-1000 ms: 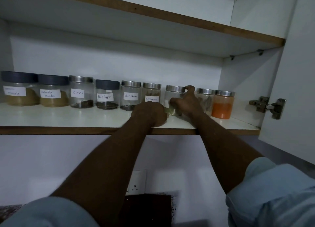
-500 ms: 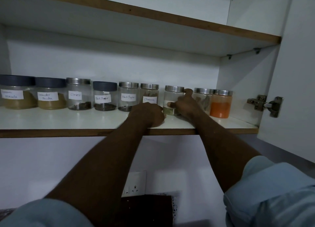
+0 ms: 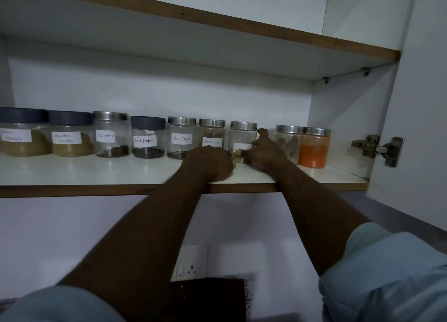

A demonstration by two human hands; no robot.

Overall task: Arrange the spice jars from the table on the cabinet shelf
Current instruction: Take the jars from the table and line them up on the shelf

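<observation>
A row of labelled spice jars stands along the back of the white cabinet shelf (image 3: 96,174). From the left: masala jar (image 3: 17,137), coriander powder jar (image 3: 70,139), cloves jar (image 3: 110,135), two black pepper jars (image 3: 147,139) (image 3: 181,135), cinnamon jar (image 3: 212,131), fennel jar (image 3: 243,134), a jar of brown sticks (image 3: 287,139), and an orange powder jar (image 3: 314,150). My right hand (image 3: 264,152) grips the fennel jar from the right, thumb up by its lid. My left hand (image 3: 209,163) lies curled on the shelf, its fingers at the jar's lower left.
An upper shelf (image 3: 217,24) hangs above. The open cabinet door (image 3: 416,104) with its hinge (image 3: 377,148) stands at the right. There is bare shelf in front of the jars on the left. A wall socket (image 3: 191,266) sits below on the wall.
The fennel jar has been turned, so its white label now faces front. Both hands stay at the jar; the right fingers shifted slightly round it.
</observation>
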